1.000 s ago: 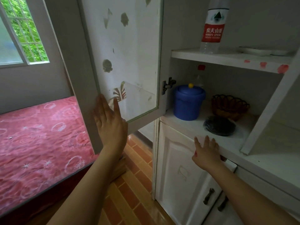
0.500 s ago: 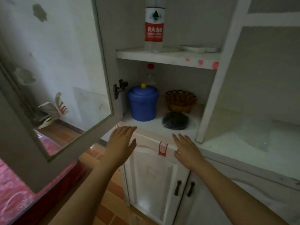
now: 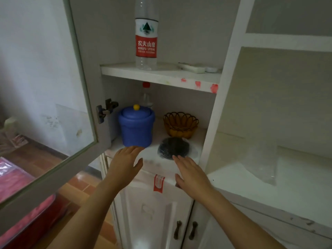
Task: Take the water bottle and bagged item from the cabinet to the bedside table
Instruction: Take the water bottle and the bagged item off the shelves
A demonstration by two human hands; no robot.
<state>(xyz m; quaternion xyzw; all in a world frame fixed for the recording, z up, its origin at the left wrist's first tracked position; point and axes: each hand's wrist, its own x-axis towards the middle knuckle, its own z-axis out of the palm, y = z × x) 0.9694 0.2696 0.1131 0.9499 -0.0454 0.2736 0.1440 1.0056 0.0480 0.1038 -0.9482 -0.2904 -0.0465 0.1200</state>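
Observation:
A clear water bottle [image 3: 146, 38] with a red and white label stands on the cabinet's upper shelf [image 3: 161, 73]. A dark round item in a clear bag [image 3: 173, 147] lies on the lower shelf [image 3: 154, 159], near its front edge. My left hand [image 3: 126, 162] is open, fingertips at the base of a blue lidded pot [image 3: 136, 127]. My right hand [image 3: 190, 172] is open too, its fingertips just short of the bagged item. Neither hand holds anything.
An orange wire basket [image 3: 180, 124] sits behind the bag. A second bottle with a red cap [image 3: 145, 95] stands behind the blue pot. The glass cabinet door [image 3: 46, 87] hangs open at left. A red bed cover [image 3: 12, 178] shows at lower left. White dishes [image 3: 197, 68] lie on the upper shelf.
My left hand has left the open door and both hands have risen to the front of the lower shelf. The view has swung right, onto the cabinet.

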